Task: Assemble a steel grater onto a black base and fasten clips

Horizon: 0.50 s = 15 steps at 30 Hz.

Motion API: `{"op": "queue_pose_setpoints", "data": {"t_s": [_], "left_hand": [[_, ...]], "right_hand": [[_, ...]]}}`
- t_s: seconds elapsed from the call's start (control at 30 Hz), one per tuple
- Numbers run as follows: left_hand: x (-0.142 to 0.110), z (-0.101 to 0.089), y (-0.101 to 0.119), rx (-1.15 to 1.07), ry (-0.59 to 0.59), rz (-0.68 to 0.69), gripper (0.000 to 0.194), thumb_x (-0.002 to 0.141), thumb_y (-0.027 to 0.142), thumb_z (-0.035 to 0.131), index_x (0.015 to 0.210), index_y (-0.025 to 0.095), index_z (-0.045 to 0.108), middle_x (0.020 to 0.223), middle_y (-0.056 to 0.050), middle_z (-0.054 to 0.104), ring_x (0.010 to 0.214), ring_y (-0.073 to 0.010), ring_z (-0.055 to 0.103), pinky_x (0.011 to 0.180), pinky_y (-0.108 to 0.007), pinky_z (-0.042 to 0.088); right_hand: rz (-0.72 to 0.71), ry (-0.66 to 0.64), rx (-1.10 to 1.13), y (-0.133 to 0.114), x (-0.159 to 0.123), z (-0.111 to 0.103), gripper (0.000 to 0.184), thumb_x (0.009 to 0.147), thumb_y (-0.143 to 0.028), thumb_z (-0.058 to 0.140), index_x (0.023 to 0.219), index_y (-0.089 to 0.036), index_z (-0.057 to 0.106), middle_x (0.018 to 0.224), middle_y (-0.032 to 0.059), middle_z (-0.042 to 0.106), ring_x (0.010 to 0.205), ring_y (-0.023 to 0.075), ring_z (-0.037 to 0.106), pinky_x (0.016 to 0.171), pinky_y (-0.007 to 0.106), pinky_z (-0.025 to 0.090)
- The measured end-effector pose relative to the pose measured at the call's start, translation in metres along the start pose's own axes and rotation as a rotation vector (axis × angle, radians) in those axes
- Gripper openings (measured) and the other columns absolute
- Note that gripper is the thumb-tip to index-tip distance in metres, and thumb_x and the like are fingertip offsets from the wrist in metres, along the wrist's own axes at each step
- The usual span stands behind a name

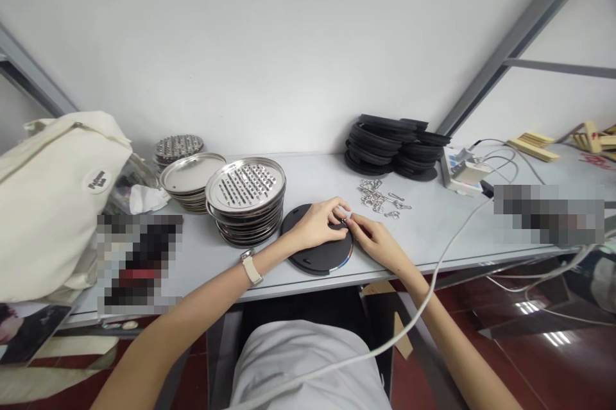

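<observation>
The disc [308, 258] lies under the half-curled left hand [315, 225]. The right hand [380, 242], nearly pinched, meets its far-right rim; I can't tell what either grips.

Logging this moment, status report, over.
Both hands at black disc's edge, fingers pinching small metal piece. Clasps loose beyond. Nothing blocking hands.

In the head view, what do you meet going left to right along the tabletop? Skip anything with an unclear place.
Cream bag → plain-topped metal stack → stack topped by a raised-slot disc → black disc → small metal clips → white power strip → yellowish strips.
</observation>
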<state>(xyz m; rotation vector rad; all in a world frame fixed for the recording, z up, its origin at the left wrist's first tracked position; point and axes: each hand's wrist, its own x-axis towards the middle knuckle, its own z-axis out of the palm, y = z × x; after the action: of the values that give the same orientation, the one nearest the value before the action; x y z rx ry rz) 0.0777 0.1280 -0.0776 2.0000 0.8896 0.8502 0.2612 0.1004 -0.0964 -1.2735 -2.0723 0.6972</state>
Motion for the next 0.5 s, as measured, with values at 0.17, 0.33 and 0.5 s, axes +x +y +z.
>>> {"op": "queue_pose_setpoints", "data": {"t_s": [0.17, 0.33, 0.5], "left_hand": [[-0.0001, -0.0004, 0.0012, 0.027, 0.019, 0.0, 0.038, 0.066, 0.016, 0.066, 0.103, 0.019, 0.059, 0.095, -0.001, 0.063, 0.069, -0.0089, 0.056, 0.064, -0.02, 0.047], [0.0002, -0.0006, 0.0028, 0.02, -0.001, -0.007, 0.033, 0.067, 0.016, 0.066, 0.099, 0.018, 0.06, 0.078, 0.002, 0.062, 0.071, -0.0099, 0.056, 0.064, -0.019, 0.046], [-0.0001, -0.0005, 0.003, 0.02, -0.013, -0.002, 0.032, 0.068, 0.017, 0.066, 0.099, 0.018, 0.061, 0.09, 0.0, 0.065, 0.073, -0.0104, 0.058, 0.066, -0.02, 0.046]], "right_hand": [[-0.004, -0.006, 0.01, 0.0009, -0.0003, -0.0013, 0.034, 0.097, -0.04, 0.037, 0.069, -0.02, 0.041, 0.06, -0.0034, 0.042, 0.057, 0.0127, 0.039, 0.056, 0.025, 0.032], [-0.003, -0.028, 0.021, 0.0026, -0.0012, -0.0024, 0.035, 0.098, -0.04, 0.037, 0.07, -0.02, 0.042, 0.061, -0.0031, 0.043, 0.057, 0.0127, 0.04, 0.056, 0.025, 0.032], [0.002, -0.035, 0.033, 0.0007, -0.0012, -0.0035, 0.035, 0.098, -0.041, 0.037, 0.073, -0.019, 0.047, 0.063, -0.0016, 0.048, 0.06, 0.0138, 0.043, 0.058, 0.026, 0.034]]}}
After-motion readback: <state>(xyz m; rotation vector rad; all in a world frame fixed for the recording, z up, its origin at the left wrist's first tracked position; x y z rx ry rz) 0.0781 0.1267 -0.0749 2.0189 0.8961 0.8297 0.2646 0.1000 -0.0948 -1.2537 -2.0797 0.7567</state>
